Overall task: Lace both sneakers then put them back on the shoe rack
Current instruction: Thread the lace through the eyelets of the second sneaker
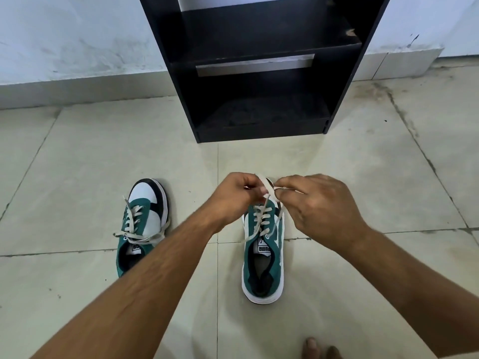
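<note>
We see two green, white and black sneakers standing on the tiled floor (337, 177) in front of a black shoe rack (259, 73), whose shelves hold nothing we can make out. The right sneaker (263, 257) lies with its long axis running almost straight away from us, heel toward the camera and toe toward the rack; its toe is hidden under the hands. The left sneaker (143, 224) sits well apart to the left, also heel near and toe far, its axis tilted slightly so the toe leans right. Its laces (134, 229) are threaded and their ends lie spread loosely across the collar.

Over the front of the right sneaker, our left hand (233, 195) is curled closed, pinching a strand of the pale shoelace (267, 187) that rises from the upper eyelets. Our right hand (318, 200) is also closed on the lace, finger and thumb pinching a thin strand just beside the left hand's grip. The lace crosses between both hands, pulled up from the shoe.

Bare toes (311, 347) show at the bottom edge.
</note>
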